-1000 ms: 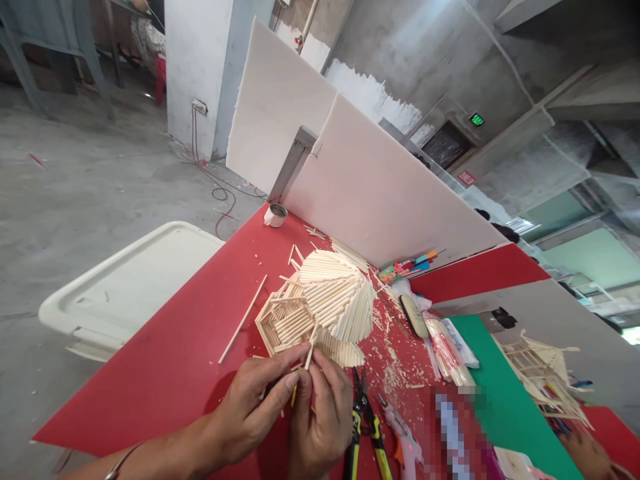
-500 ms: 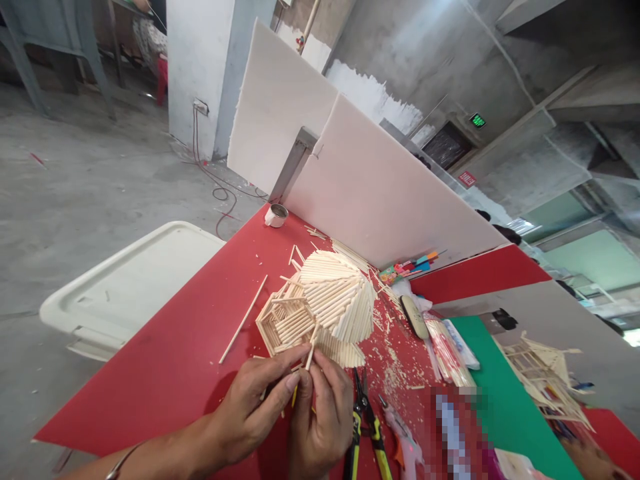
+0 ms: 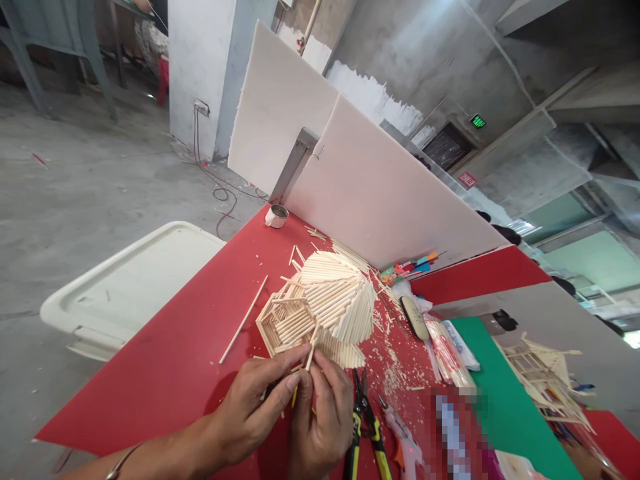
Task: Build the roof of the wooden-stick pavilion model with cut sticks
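Observation:
A short wooden stick (image 3: 311,353) is pinched between the fingertips of both my hands, at the near side of a small stick-built model. My left hand (image 3: 263,397) reaches in with thumb and forefinger closed at the stick. Close beside it, my right hand (image 3: 325,417) has its fingers bent around the stick's lower end. The model has a fan-shaped stick roof (image 3: 333,287) and a hexagonal stick frame (image 3: 285,323) to its left. Something yellow shows between my hands, mostly hidden.
On the red table (image 3: 185,380) lie a loose stick (image 3: 243,320), yellow-black pliers (image 3: 367,420), a glue gun (image 3: 403,433) and bundled sticks (image 3: 447,350). A cup (image 3: 277,215) stands at the back corner. White panels (image 3: 380,193) border the table. Another stick model (image 3: 547,370) stands right.

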A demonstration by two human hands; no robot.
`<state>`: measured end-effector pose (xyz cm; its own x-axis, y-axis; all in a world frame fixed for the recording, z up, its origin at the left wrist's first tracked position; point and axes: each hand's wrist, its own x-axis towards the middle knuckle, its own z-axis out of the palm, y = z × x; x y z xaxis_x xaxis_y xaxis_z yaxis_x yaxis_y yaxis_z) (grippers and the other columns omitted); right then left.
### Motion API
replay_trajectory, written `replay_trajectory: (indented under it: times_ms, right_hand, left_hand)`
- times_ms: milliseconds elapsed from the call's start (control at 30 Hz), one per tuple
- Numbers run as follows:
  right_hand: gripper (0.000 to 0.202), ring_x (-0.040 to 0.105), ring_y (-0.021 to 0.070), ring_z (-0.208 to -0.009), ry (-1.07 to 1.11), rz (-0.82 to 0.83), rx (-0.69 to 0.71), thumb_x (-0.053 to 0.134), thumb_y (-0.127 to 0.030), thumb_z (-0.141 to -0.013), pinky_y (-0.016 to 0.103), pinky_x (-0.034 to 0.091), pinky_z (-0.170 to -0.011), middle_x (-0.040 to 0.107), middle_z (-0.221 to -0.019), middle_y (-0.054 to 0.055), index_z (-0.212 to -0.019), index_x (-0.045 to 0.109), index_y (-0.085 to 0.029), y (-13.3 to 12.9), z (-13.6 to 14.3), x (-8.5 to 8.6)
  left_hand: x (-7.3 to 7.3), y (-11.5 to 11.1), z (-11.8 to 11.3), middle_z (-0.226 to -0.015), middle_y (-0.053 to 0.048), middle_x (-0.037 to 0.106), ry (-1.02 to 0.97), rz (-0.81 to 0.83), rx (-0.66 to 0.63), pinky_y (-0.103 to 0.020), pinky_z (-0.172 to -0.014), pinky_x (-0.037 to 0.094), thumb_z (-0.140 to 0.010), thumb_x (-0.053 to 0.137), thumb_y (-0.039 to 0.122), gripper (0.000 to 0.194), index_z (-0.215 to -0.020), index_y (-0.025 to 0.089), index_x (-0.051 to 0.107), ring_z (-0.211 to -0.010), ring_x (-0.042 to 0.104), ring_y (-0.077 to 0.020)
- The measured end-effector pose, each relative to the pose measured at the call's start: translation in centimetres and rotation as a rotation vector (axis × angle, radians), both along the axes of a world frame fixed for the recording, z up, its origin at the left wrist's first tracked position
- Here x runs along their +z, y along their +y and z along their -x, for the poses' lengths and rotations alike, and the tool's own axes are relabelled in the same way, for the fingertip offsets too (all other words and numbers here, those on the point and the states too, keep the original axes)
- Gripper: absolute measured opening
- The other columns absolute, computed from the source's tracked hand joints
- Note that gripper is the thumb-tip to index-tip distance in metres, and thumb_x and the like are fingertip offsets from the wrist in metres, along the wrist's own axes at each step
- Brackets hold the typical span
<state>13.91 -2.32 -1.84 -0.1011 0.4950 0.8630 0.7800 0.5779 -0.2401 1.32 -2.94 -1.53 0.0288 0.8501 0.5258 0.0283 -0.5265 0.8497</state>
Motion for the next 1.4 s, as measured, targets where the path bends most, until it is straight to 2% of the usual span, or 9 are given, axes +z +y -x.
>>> replay_trajectory:
  times_ms: [367,800,1067,1167,1400]
  right_hand:
    - [0.012,0.063,0.0196,-0.094,0.005,0.002,0.009,0.056,-0.018,-0.091,0.035,0.052,-0.079,0.068,-0.099,0.012,-0.098,0.064,-0.013,0.02,0.0,-0.07]
    - [0.012,0.064,0.0194,-0.093,0.0,0.002,0.001,0.055,-0.019,-0.091,0.035,0.053,-0.078,0.068,-0.099,0.011,-0.098,0.064,-0.014,-0.02,0.02,0.03]
    - [0.013,0.065,0.0199,-0.091,-0.001,-0.001,-0.013,0.055,-0.02,-0.091,0.035,0.053,-0.077,0.069,-0.097,0.011,-0.098,0.064,-0.014,0.0,0.01,0.03]
    - [0.012,0.064,0.0197,-0.093,0.004,-0.002,-0.004,0.056,-0.018,-0.091,0.035,0.053,-0.078,0.068,-0.098,0.011,-0.098,0.064,-0.014,-0.03,-0.03,-0.02]
    - [0.012,0.064,0.0195,-0.092,-0.003,-0.001,-0.007,0.056,-0.019,-0.091,0.034,0.053,-0.077,0.068,-0.097,0.011,-0.097,0.064,-0.014,-0.03,0.02,0.16]
  left_hand:
    - [-0.18,-0.1,-0.08,-0.087,-0.004,0.076,-0.007,-0.007,0.007,-0.019,-0.065,0.054,-0.092,0.048,0.018,0.045,-0.136,0.026,0.051,-0.065,0.068,-0.0118]
    - [-0.09,-0.01,-0.05,-0.072,-0.001,0.072,-0.02,-0.001,-0.018,-0.019,-0.064,0.053,-0.093,0.047,0.019,0.043,-0.135,0.023,0.052,-0.061,0.067,-0.0119]
    - [-0.05,-0.05,-0.09,-0.091,-0.008,0.076,-0.013,0.008,0.013,-0.022,-0.07,0.056,-0.092,0.048,0.02,0.041,-0.133,0.021,0.055,-0.076,0.071,-0.0157]
    - [0.15,0.0,-0.06,-0.095,-0.009,0.076,-0.014,0.002,0.016,-0.022,-0.068,0.056,-0.092,0.048,0.02,0.041,-0.132,0.021,0.056,-0.074,0.071,-0.0151]
    - [0.21,-0.03,-0.08,-0.084,-0.005,0.076,-0.026,0.011,0.004,-0.02,-0.065,0.055,-0.092,0.047,0.02,0.042,-0.133,0.023,0.055,-0.065,0.069,-0.0128]
